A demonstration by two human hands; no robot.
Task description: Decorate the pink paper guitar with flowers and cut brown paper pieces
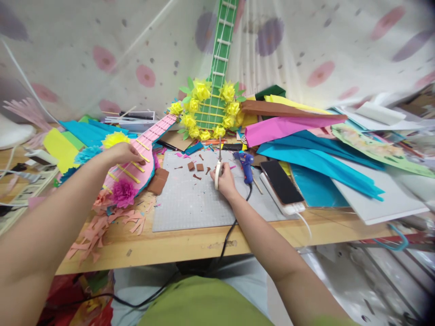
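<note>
My right hand (pixel 224 180) is closed around the white handles of a pair of scissors (pixel 219 165), whose blades point away from me over the grey cutting mat (pixel 176 203). On the left, my left hand (pixel 124 155) reaches over a pink paper guitar (pixel 134 171) with yellow strips and paper flowers. Its fingers are bent together near one strip; what they pinch, if anything, is too small to make out. Small brown paper pieces (pixel 200 167) lie on the mat between my hands. A larger brown paper piece (pixel 159 181) rests beside the guitar.
A blue glue gun (pixel 245 165) and a phone (pixel 282 182) on a white power bank lie to the right. Behind stands a green paper guitar (pixel 217 81) with yellow flowers. Folded coloured paper (pixel 316 158) covers the right side; peach paper scraps (pixel 98 233) lie front left.
</note>
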